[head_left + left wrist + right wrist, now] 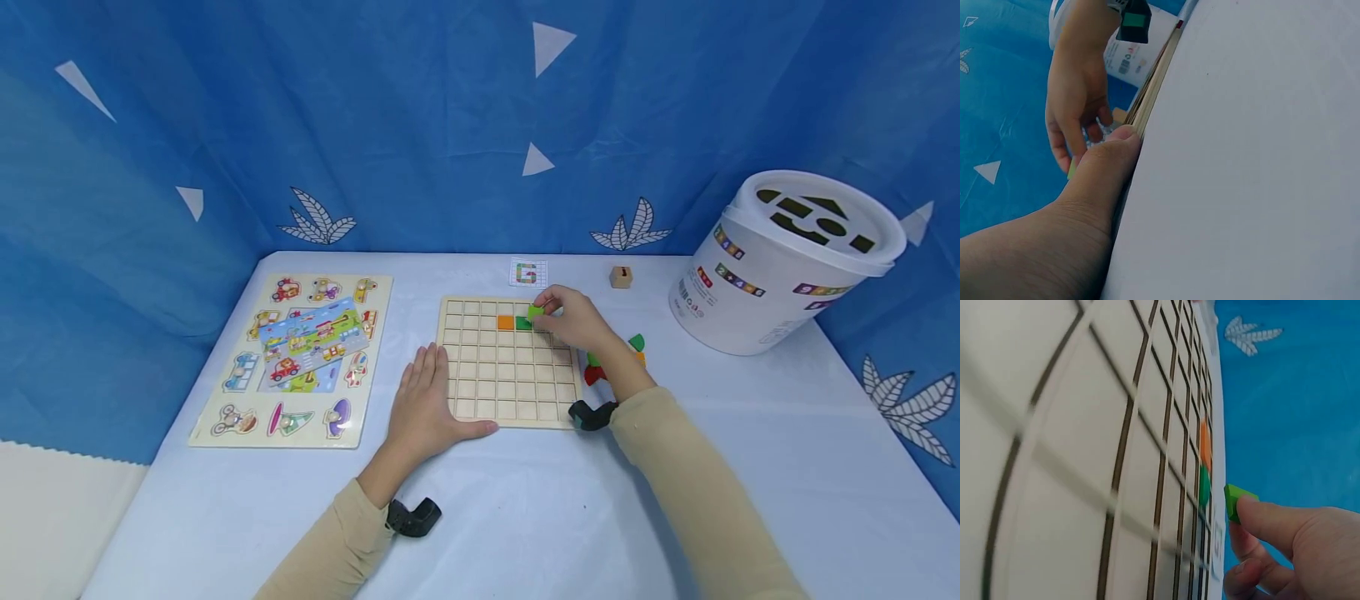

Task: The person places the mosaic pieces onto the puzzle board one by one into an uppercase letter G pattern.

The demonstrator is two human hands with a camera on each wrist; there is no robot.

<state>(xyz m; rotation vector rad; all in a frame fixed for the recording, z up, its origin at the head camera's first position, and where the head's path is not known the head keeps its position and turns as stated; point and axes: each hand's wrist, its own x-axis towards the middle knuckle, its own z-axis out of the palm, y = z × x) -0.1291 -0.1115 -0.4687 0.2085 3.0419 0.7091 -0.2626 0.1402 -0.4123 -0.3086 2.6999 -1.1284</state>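
A wooden grid board (476, 367) lies on the table, with an orange square tile (506, 322) and a darker green tile (522, 323) side by side in its upper cells. My right hand (573, 319) pinches a light green block (1235, 499) between thumb and fingers, just above the board beside the green tile. The left hand (426, 412) rests along the board's left edge and lower left corner, fingers straight and thumb spread along the front edge. Several red, green and orange pieces (595, 374) lie right of the board, partly hidden by the right forearm.
A small pattern card (528, 272) and a wooden cube (621, 277) sit behind the board. To the right stands a white bucket (720, 287) with a shape-slotted lid. At left lies a picture puzzle board (300, 425) with illustrated cards (315, 340) on top.
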